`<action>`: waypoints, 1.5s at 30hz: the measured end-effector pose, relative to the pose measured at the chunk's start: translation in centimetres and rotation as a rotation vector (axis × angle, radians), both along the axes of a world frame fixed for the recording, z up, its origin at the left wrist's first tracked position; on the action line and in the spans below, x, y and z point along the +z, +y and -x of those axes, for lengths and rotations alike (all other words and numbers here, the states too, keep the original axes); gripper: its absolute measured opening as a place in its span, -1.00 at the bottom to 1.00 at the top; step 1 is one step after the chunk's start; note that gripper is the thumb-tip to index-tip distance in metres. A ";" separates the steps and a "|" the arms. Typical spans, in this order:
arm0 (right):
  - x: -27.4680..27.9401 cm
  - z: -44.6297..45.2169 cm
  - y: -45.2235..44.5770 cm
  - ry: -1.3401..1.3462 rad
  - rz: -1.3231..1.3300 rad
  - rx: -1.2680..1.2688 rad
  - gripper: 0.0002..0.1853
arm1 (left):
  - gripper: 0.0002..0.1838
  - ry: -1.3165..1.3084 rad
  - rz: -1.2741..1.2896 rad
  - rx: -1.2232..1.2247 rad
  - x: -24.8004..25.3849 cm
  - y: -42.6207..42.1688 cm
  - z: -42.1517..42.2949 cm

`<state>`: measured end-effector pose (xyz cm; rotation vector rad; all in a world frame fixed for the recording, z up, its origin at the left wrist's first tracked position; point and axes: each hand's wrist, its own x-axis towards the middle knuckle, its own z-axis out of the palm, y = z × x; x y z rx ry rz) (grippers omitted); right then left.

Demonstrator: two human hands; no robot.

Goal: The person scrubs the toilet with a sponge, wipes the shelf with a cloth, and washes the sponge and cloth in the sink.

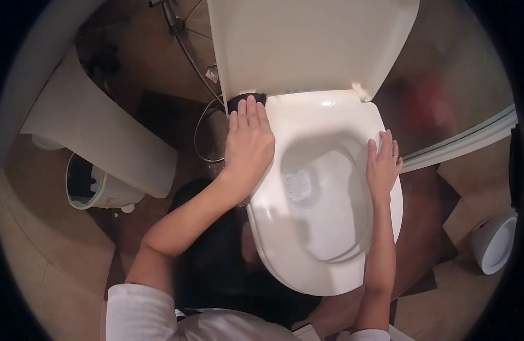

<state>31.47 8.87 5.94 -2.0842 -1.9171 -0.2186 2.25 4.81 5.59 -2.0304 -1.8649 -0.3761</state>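
A white toilet seat [330, 278] lies down over the bowl [330, 227], with its lid [313, 45] raised behind it. My left hand [249, 139] presses a black cloth-like pad [237, 103] at the seat's back left corner, by the hinge. Its fingers are straight and close together over the pad; the thumb is hidden. On the right side of the seat rests my right hand [383, 165], fingers a little apart, a ring on one. Nothing shows in it. A pale square patch [297, 186] is visible inside the bowl; I cannot tell what it is.
A hose [188, 54] hangs at the back left and loops beside the toilet. Left stand a white pedestal [111, 131] and a small bin [111, 190]. A glass partition edge [460, 145] runs close on the right, with a white container [493, 244] farther out.
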 end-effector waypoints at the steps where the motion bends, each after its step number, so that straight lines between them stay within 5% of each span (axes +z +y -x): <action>1: -0.1 0.0 0.0 0.005 -0.012 0.007 -0.49 | -0.49 -0.043 -0.007 0.014 -0.1 0.1 -0.3; 4: 0.0 0.4 -0.3 0.015 -0.010 0.012 -0.50 | -0.49 -0.176 -0.084 -0.196 -0.8 2.6 -2.2; 8: -0.2 0.2 0.0 0.013 -0.019 0.011 -0.51 | -0.48 -0.281 -0.088 -0.186 -0.9 4.7 -3.6; 15: -2.4 -1.6 0.7 0.020 -0.135 0.109 -0.49 | -0.34 -0.624 -0.115 -0.426 0.8 -8.5 7.8; 17: -2.6 -2.2 0.9 -0.004 -0.140 0.142 -0.48 | -0.27 -0.729 -0.137 -0.295 -1.1 -13.3 12.4; 19: -2.6 -2.3 1.0 -0.029 -0.142 0.132 -0.48 | -0.29 -0.911 0.018 0.091 -2.6 -19.0 16.3; 24: -2.9 -3.1 1.9 -0.054 -0.115 0.097 -0.50 | -0.74 -1.023 -0.062 0.830 -19.8 -32.5 27.6; 26: -2.8 -2.9 1.9 -0.052 -0.109 0.089 -0.50 | -0.77 -2.023 -0.359 1.070 -19.0 -34.2 26.6; 27: -2.7 -2.7 1.9 -0.058 -0.097 0.065 -0.51 | -0.77 -2.022 -0.376 1.065 -19.1 -34.6 26.5; 29: -2.6 -2.5 2.0 -0.069 -0.092 0.045 -0.51 | -0.69 -2.567 -0.407 0.872 -19.3 -35.1 26.3; 32: -2.4 -3.0 1.7 0.022 -0.058 0.088 -0.52 | -0.64 -2.726 -0.311 0.629 -11.0 -31.3 23.1; 35: -2.2 -2.0 1.2 0.038 -0.115 0.057 -0.50 | -0.60 -2.496 -0.126 0.289 -3.2 -26.4 19.5; 37: -2.5 -1.7 0.9 -0.082 -0.117 0.045 -0.48 | -0.62 -1.887 0.070 0.280 -0.6 -23.3 17.7; 39: -3.0 -1.9 0.9 -0.011 -0.188 0.053 -0.48 | -0.69 -1.815 0.108 0.080 4.5 -20.6 14.4; 41: -3.0 -1.9 0.3 -0.041 -0.212 0.169 -0.49 | -0.75 -1.419 0.056 -0.212 6.6 -17.6 13.0; 42: -3.2 -1.7 0.1 0.225 -0.242 0.318 -0.49 | -0.78 -1.427 0.031 -0.320 8.9 -16.5 11.7; 45: 5.6 8.3 -7.3 0.795 0.200 0.614 -0.36 | -0.78 -1.670 -0.043 -0.545 13.8 -13.0 7.2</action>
